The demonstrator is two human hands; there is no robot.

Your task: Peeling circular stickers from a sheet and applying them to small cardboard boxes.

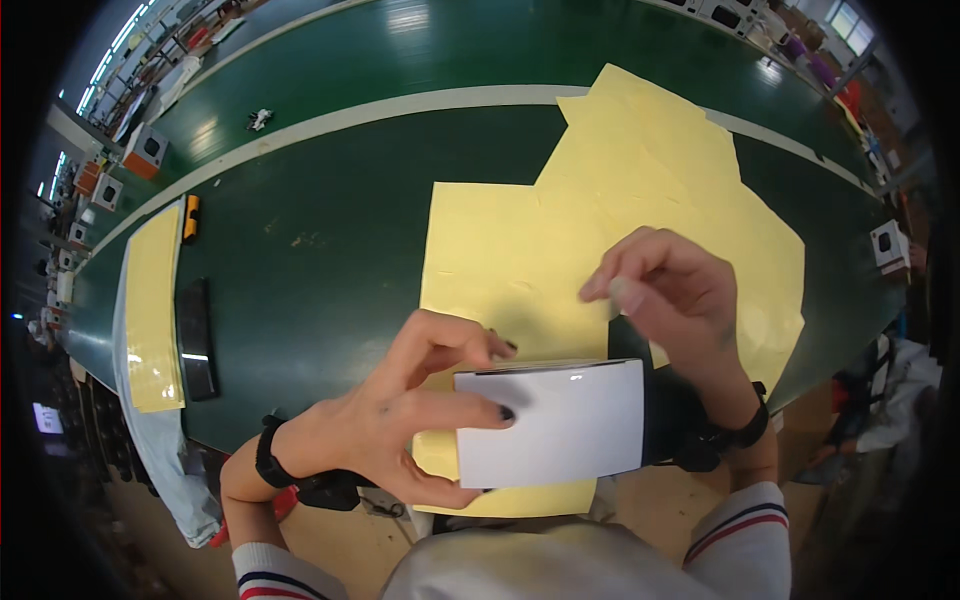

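A white box [555, 425] with a thin dark edge along its top is held close in front of me. My left hand [415, 410] is closed on its left end, one finger lying across the white face and others behind and below. Raised to the right, beyond the box, is my right hand [680, 300]. Its fingers are curled and the thumb comes close to the index finger; whether something small is pinched there I cannot make out. Yellow sheets [500, 240] lie spread on the table under and beyond both hands.
The dark green table [300, 240] has a pale line [380, 108] across it. At left lie a stack of yellow sheets [155, 310], a black bar-shaped object [196, 340] and an orange-and-black tool [191, 218]. A small crumpled item [260, 120] sits farther off. Boxes [146, 148] stand at the far left.
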